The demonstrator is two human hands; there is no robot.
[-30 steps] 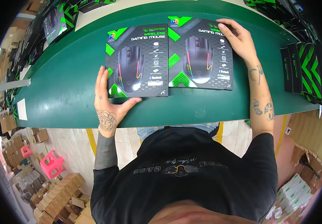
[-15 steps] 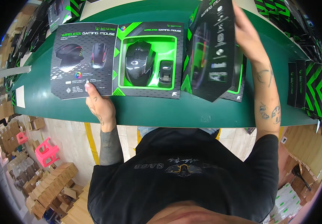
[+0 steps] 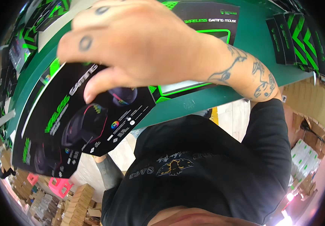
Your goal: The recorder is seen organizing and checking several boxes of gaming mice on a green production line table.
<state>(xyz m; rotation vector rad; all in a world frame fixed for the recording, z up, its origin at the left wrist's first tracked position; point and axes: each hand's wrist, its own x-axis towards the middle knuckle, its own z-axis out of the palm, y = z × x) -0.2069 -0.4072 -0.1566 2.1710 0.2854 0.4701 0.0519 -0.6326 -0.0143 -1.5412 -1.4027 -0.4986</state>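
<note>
My right hand (image 3: 128,45) reaches across the upper picture, large, close and slightly blurred. Its thumb lies over the front of a raised black box cover (image 3: 91,113), and its fingers curl at the cover's upper edge, their tips partly hidden. The cover slants toward the lower left and bears mouse pictures and green and white lettering. Behind my forearm lies the gaming mouse box (image 3: 233,28), its window framed in bright green, mostly covered by my arm. My left forearm (image 3: 109,171) comes up below the cover, which hides that hand's fingers.
The green table (image 3: 256,73) curves across the scene. Black and green boxes (image 3: 300,41) stand in a row at the right; more packages (image 3: 21,52) line the far left. Pink stools (image 3: 60,186) and cardboard cartons (image 3: 74,203) are on the floor at lower left.
My right hand has swung from the right side to the upper left, close to the view, and the cover has swung left with it. The first box's mouse and my left hand are now hidden.
</note>
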